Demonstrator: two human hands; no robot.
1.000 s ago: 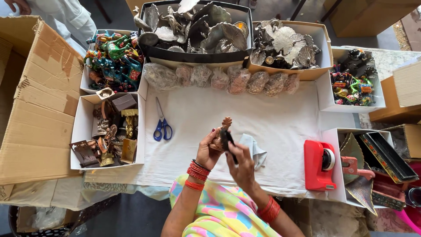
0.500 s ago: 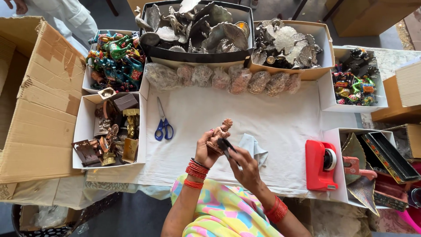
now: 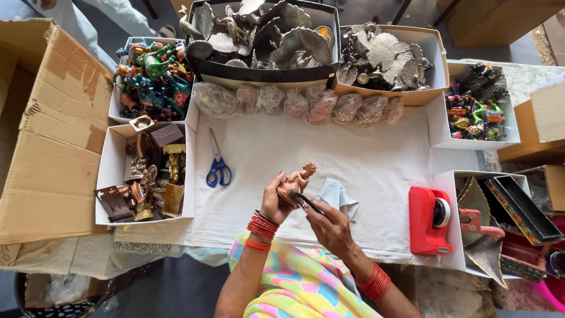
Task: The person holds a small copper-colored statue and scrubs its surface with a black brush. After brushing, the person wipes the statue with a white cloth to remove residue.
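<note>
Nearest the camera, a small copper-coloured figurine [image 3: 296, 181] is held above the front edge of a white cloth [image 3: 365, 171] spread over the table. The left hand [image 3: 274, 199] is closed around the figurine's base, fingers wrapped tight. The right hand [image 3: 331, 227] is pinched shut on a thin dark tool [image 3: 306, 202], whose tip is set against the figurine's lower part. A folded pale rag [image 3: 336, 195] lies on the cloth just beside the hands.

To the left, blue-handled scissors [image 3: 218, 168] are laid flat on the cloth, and a white box of brown metal pieces [image 3: 144, 176] is placed next to a large open cardboard carton [image 3: 50, 129]. To the right, a red tape dispenser [image 3: 431, 219] is seen standing on the cloth's edge.

Farther back, a row of wrapped bundles [image 3: 306, 103] is lined across the cloth. Behind it, trays of silver-grey metal ornaments [image 3: 265, 32] and boxes of brightly painted figures [image 3: 153, 76] are ranged along the far side, with grey floor visible beyond.
</note>
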